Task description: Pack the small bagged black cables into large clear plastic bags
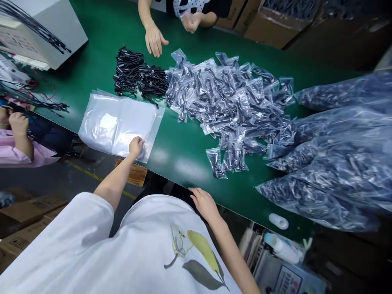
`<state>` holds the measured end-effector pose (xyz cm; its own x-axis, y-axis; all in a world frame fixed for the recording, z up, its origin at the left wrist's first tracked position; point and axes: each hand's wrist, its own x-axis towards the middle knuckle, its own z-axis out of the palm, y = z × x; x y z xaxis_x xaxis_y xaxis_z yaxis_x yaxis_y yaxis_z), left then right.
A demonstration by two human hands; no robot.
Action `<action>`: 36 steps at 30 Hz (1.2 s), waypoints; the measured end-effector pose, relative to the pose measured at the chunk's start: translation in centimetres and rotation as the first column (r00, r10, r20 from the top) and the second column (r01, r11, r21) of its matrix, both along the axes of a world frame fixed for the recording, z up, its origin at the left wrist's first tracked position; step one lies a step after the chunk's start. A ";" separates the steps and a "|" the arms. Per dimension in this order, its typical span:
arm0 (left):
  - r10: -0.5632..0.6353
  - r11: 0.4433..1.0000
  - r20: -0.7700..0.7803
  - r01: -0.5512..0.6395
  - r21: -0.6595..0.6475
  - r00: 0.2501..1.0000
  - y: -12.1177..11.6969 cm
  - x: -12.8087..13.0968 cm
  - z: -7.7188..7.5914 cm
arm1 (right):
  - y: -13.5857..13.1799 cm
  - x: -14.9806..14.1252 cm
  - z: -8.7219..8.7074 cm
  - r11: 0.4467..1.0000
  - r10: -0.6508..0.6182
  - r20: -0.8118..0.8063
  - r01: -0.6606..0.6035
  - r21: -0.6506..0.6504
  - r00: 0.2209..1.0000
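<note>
My left hand (136, 146) is closed at the near right corner of a stack of large clear plastic bags (101, 118), pinching the film, which bunches slightly beside the fingers. My right hand (204, 201) rests on the near edge of the green table, its fingers stretched out and holding nothing. Beyond the bags lie bundles of short black cables (128, 69). To their right spreads a heap of small clear zip bags (226, 94) with dark cables inside. A few of these small bags (216, 163) lie nearest my right hand.
Large filled plastic bags (337, 183) take up the right end of the table. A white roll (278, 221) lies near the front edge. Across the table, a co-worker's hands (155, 40) are over the surface. Another person's pink sleeve (18, 149) and a white machine (45, 32) are left.
</note>
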<state>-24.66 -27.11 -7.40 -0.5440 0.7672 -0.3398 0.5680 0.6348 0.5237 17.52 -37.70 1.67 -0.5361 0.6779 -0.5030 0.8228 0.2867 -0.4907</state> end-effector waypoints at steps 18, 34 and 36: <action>-0.260 0.960 0.049 0.253 0.117 0.964 -1.6 1.2 3.3 | 12.0 -26.5 -5.1 0.472 -0.867 -0.166 0.666 -0.578 0.471; -0.736 0.663 -0.093 0.742 0.096 0.670 4.2 13.9 6.1 | 8.5 -2.6 -7.1 0.347 -0.934 -0.185 0.899 -0.266 0.306; -0.922 0.375 -0.074 0.923 0.082 0.381 5.5 19.8 6.3 | 7.6 1.4 -6.7 0.281 -0.954 -0.167 0.939 -0.200 0.250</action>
